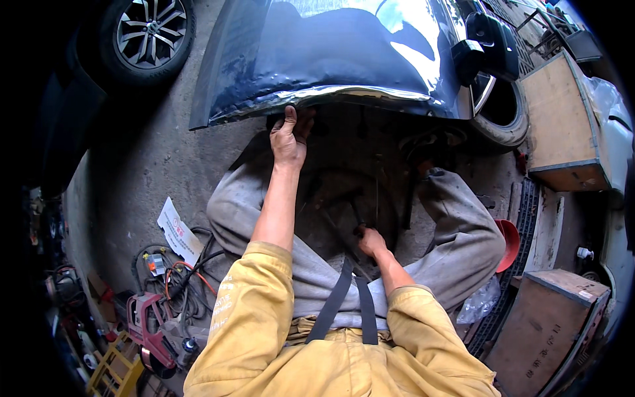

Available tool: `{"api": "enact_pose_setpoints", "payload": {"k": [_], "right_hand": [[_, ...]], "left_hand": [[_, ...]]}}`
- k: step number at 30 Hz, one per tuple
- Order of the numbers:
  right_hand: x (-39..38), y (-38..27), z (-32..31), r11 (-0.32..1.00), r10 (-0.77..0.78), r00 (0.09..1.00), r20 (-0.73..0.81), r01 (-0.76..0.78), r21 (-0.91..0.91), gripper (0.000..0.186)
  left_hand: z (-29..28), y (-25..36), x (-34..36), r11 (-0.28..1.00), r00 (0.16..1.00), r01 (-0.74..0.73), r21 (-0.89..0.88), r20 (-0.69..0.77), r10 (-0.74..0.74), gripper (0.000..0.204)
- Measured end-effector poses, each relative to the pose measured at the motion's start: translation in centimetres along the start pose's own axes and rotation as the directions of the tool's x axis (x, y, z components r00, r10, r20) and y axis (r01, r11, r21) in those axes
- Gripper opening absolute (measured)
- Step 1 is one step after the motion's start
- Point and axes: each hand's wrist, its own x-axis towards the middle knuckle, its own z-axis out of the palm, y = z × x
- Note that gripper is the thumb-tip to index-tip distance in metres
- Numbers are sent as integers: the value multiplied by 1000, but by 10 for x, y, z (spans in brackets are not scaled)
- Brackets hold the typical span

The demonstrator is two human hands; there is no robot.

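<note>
A dark blue car door (317,56) with a crumpled, bright-edged rim lies in front of me, its black side mirror (493,47) at the right. My left hand (289,144) grips the door's near edge, thumb up along the rim and fingers curled in the shadow beneath it. Lower down, between my bent legs, my right hand (373,242) is closed round the handle of a hammer (345,197). The hammer's head points away from me, apart from the door. Deep shade hides the door's underside and part of the handle.
A wheel (152,30) stands at the far left, a tyre (506,122) at the right. Wooden crates (562,112) line the right side, with a red bowl-shaped thing (508,246) by my knee. Tangled cables (188,284), a red-framed tool (149,324) and a printed sheet (180,230) lie left.
</note>
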Motion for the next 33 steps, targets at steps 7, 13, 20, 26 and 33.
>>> {"api": "enact_pose_setpoints", "payload": {"k": [7,13,20,26,33], "right_hand": [[-2,-3,-3,999,42,999,10,-42,-15,41],[-4,-8,-5,999,52,999,3,-52,-13,40],[-4,-5,-3,998,62,998,17,-62,-17,42],[-1,-2,-2,998,55,998,15,-55,-18,43],[-1,-3,-2,998,56,998,-9,-56,-27,40]], "left_hand": [[-8,7,4,998,998,35,47,52,-38,20],[-4,19,6,929,989,141,-341,6,-148,13],[7,26,7,927,975,217,-306,23,-220,17],[6,30,13,958,972,221,-184,-38,-232,19],[6,21,12,978,986,151,-147,-50,-159,20]]}}
